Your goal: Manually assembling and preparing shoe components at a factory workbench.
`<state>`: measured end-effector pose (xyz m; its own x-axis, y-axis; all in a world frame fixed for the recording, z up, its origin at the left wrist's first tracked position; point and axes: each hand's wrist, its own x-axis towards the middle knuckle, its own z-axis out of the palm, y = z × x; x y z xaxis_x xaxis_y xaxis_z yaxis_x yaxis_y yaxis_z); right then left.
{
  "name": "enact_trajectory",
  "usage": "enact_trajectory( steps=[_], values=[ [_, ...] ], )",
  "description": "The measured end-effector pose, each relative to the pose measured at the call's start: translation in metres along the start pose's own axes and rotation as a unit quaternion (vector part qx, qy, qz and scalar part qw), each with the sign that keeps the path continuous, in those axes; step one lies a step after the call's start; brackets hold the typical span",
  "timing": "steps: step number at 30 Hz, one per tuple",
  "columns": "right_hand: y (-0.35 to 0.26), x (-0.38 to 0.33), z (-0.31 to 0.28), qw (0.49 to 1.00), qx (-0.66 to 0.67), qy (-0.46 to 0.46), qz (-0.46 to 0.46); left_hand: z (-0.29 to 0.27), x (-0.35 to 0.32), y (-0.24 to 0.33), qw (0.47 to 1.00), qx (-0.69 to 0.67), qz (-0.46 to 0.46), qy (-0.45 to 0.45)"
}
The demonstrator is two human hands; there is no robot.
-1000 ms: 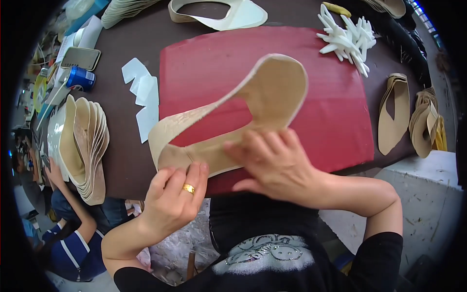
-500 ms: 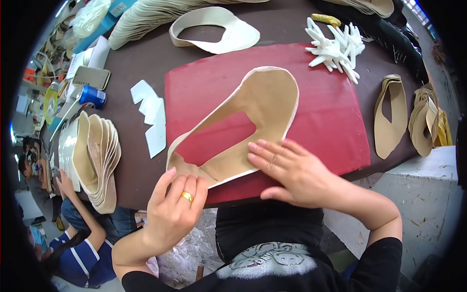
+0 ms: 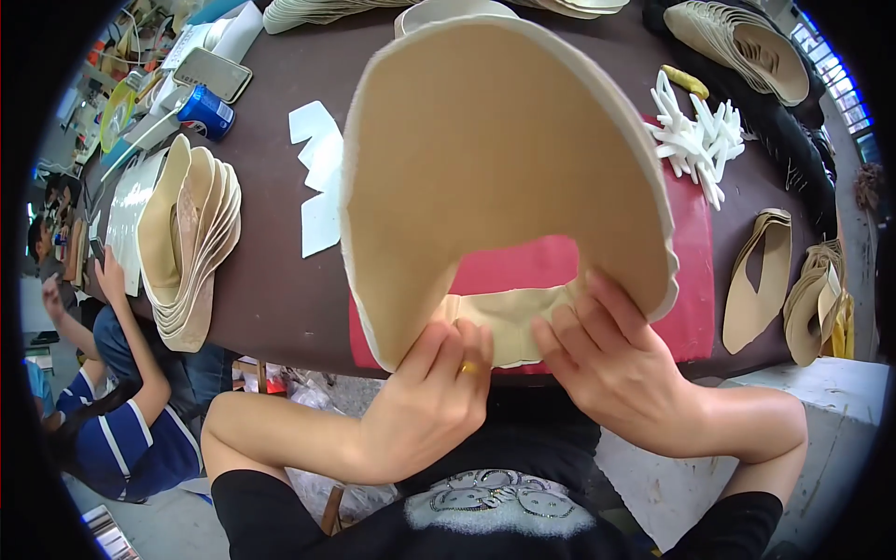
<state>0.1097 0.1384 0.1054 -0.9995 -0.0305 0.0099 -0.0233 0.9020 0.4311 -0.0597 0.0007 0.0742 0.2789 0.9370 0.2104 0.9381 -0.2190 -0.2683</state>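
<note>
A tan shoe upper with a pale, slightly wavy edge is raised over the red mat. Its rounded end stands up toward the far side, and its oval opening shows the mat through it. My left hand, a gold ring on one finger, is closed on the near left part of the upper. On the near right part my right hand is closed as well, with fingers curled around the rim of the opening. A short band of the upper spans between both hands; the thumbs are hidden.
On the left lie stacked uppers, a white notched template, a blue can and a phone. White plastic sticks are piled at the right, beyond more tan pieces. A person in a striped shirt sits at left.
The upper, lying on the mat before, is now lifted and tilted up. My right hand has gone from resting flat on it to gripping it; my left hand has moved right.
</note>
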Motion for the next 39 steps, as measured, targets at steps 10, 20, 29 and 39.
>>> enact_trajectory(
  steps=[10, 20, 29, 39],
  values=[
    [0.01, 0.01, 0.015, 0.985, 0.152, -0.07, 0.048, 0.005, 0.018, -0.004, 0.993, 0.016, 0.051, -0.101],
    [0.016, -0.007, 0.014, 0.995, 0.06, 0.076, 0.014, 0.026, 0.028, 0.01, 0.985, -0.134, -0.049, 0.095],
    [0.021, 0.006, -0.043, 0.977, 0.207, 0.044, 0.036, -0.021, 0.018, -0.013, 0.97, -0.201, -0.077, 0.115],
    [0.023, 0.006, -0.077, 0.913, 0.187, 0.297, 0.207, -0.048, -0.089, -0.104, 0.926, 0.084, -0.224, 0.291]
  ],
)
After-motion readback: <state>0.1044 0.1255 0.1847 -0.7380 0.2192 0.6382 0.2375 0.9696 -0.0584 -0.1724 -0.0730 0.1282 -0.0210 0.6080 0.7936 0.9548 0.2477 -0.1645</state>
